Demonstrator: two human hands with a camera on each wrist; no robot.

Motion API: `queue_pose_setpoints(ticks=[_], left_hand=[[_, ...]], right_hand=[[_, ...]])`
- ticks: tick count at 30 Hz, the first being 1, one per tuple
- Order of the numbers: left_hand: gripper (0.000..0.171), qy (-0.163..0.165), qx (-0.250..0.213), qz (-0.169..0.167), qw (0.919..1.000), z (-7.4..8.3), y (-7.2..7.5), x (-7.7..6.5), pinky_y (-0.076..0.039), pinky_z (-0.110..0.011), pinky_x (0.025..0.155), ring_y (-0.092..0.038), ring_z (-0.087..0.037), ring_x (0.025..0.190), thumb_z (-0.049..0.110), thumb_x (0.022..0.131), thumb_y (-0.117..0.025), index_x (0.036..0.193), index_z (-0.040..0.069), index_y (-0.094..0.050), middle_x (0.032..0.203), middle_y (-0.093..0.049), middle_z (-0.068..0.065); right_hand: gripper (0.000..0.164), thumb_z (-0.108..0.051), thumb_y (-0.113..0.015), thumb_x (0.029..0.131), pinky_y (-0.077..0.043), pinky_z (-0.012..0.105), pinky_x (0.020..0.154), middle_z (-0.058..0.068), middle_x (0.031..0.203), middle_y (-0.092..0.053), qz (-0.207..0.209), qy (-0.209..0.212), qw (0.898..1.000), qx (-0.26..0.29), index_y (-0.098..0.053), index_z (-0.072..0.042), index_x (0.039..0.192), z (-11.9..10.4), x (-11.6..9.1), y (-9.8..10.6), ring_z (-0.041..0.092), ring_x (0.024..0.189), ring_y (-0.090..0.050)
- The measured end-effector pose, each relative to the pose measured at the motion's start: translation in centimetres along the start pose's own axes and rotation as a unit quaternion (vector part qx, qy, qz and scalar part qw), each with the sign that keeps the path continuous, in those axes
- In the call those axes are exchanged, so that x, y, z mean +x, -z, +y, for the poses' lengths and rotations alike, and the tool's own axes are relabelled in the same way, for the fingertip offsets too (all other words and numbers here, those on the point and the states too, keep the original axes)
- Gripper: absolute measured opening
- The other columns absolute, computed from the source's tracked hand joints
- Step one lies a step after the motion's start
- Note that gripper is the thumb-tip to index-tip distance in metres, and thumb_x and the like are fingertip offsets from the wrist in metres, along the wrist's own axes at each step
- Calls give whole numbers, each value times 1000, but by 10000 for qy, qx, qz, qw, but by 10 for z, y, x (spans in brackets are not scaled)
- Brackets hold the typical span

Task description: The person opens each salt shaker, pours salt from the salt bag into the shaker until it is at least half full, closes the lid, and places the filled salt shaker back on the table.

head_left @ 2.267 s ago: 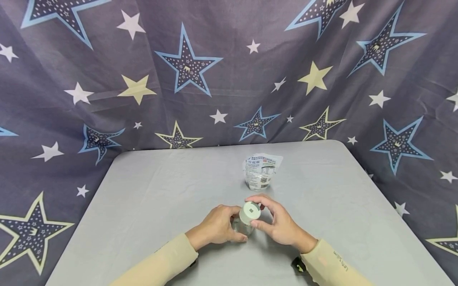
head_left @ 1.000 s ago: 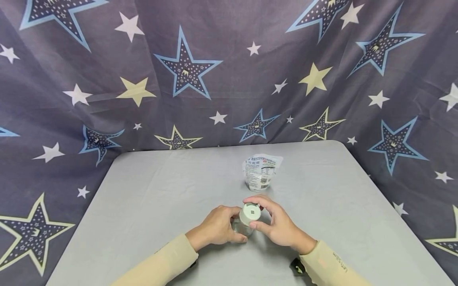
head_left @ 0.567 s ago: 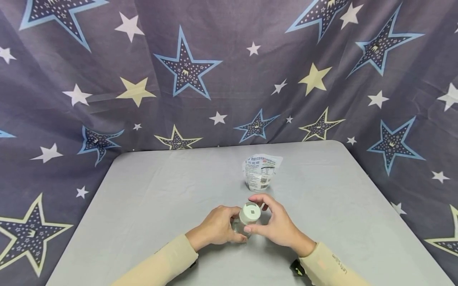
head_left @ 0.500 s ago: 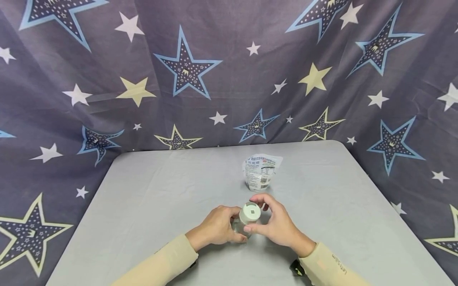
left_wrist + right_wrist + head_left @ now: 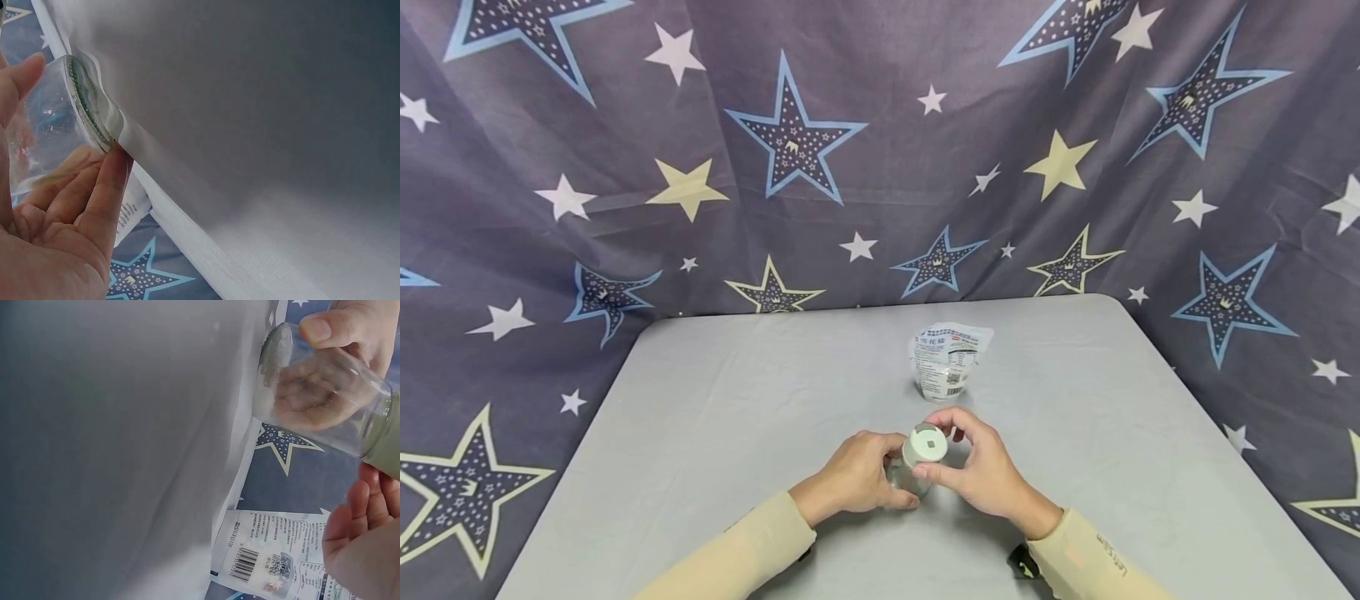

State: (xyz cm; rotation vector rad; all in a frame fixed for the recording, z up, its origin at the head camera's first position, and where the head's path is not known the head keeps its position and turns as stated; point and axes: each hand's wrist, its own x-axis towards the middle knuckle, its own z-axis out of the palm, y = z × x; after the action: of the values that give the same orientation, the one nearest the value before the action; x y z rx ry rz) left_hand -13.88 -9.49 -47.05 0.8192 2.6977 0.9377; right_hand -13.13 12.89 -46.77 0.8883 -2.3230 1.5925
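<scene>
A clear glass jar (image 5: 331,394) stands upright on the table in front of me, topped by a pale green lid (image 5: 927,443) with a small square mark. My left hand (image 5: 859,473) grips the glass body from the left, thumb on the near side and fingers round the far side. On the right, my right hand (image 5: 981,468) holds the lid between thumb and fingers. The left wrist view shows the jar's base (image 5: 90,103) at the tablecloth and the left fingers under the glass there. Much of the jar body is hidden behind both hands in the head view.
Behind the jar stands a white printed pouch (image 5: 949,362) with a barcode, just beyond my right hand. The light grey table (image 5: 760,392) ends at a dark curtain (image 5: 880,167) patterned with stars.
The right thumb and fingers have shifted round the lid's rim and come back against it. The lid's square mark has turned slightly since the earliest frame. The left hand has stayed put.
</scene>
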Motion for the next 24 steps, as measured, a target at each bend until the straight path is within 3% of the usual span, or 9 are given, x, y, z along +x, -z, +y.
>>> queue_pose_setpoints(ticks=[6, 15, 20, 24], left_hand=[[49, -15, -80, 17, 10000, 0, -1, 0, -46, -25, 71, -60, -6, 76, 38, 67, -96, 108, 24, -73, 90, -71, 14], [50, 16, -99, 15, 9999, -2, -1, 1, -47, -24, 70, -61, -6, 78, 38, 67, -96, 109, 24, -73, 92, -72, 15], [48, -84, -119, 62, 9999, -2, -2, 2, -48, -23, 69, -61, -5, 76, 37, 66, -96, 106, 23, -73, 89, -71, 16], [46, -134, -139, 85, 9998, -2, -2, 2, -47, -23, 68, -61, -4, 74, 36, 66, -96, 103, 24, -72, 87, -71, 15]], right_hand=[[54, -13, -89, 79, -46, 44, 83, 0, 114, -67, -250, 175, 9993, 202, -65, -10, 127, 2, -2, 2, 16, 98, -59], [60, -5, -82, 84, -45, 36, 90, 6, 131, -64, -610, 279, 9971, 352, -59, -8, 138, 3, -1, 5, 17, 110, -58], [67, -15, -89, 79, -45, 43, 87, 1, 121, -65, -396, 286, 9987, 175, -58, -9, 138, 4, -2, 4, 18, 104, -58], [67, -25, -97, 69, -44, 41, 82, -3, 108, -66, -26, 35, 10000, -53, -62, -13, 126, 2, -1, 1, 15, 96, -57]])
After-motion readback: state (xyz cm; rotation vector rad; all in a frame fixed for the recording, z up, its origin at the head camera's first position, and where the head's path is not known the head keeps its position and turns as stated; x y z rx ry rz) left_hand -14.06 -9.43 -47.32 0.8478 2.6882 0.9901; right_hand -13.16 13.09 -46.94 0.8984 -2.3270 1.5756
